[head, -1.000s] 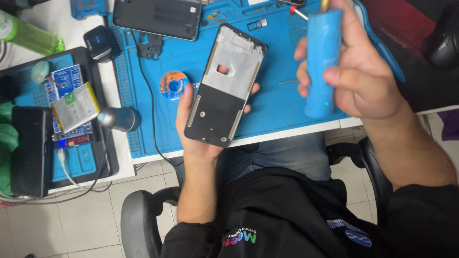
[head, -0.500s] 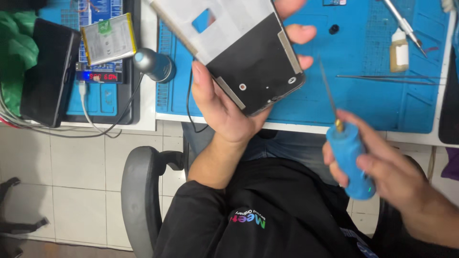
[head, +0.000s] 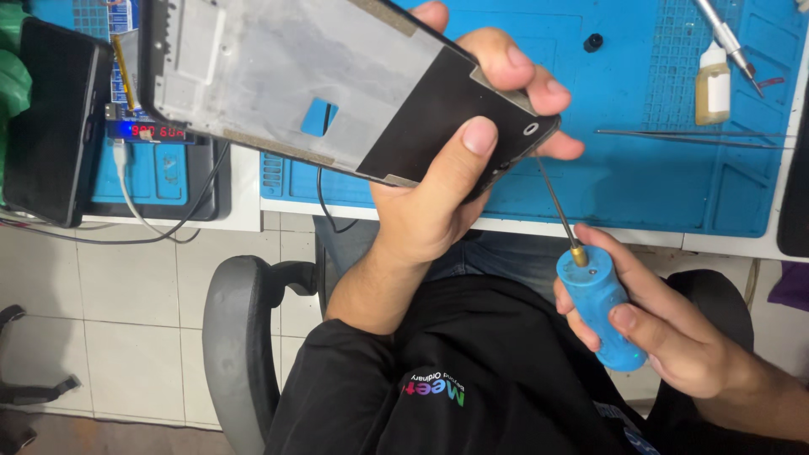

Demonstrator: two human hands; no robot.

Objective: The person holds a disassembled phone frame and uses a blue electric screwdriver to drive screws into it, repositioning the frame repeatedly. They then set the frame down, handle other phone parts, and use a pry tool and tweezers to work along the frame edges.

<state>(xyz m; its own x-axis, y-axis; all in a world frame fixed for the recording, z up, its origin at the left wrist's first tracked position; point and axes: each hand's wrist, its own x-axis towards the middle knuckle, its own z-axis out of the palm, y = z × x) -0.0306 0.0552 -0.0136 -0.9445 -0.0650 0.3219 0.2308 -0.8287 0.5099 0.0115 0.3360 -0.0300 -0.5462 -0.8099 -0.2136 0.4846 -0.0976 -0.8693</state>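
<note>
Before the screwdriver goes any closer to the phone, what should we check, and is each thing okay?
1. Left hand grips the phone frame firmly, thumb on top, fingers wrapped round the far edge: ok.
2. Right hand is closed round the blue screwdriver handle: ok.
3. Thin shaft points up at the frame's lower corner: ok.
4. Tip seated in a screw: cannot tell, the corner and the fingers hide it.
5. Frame is held in the air above the blue mat, not resting on it: not ok for steadiness.
6. Tweezers and small glue bottle lie clear of the hands: ok.
</note>
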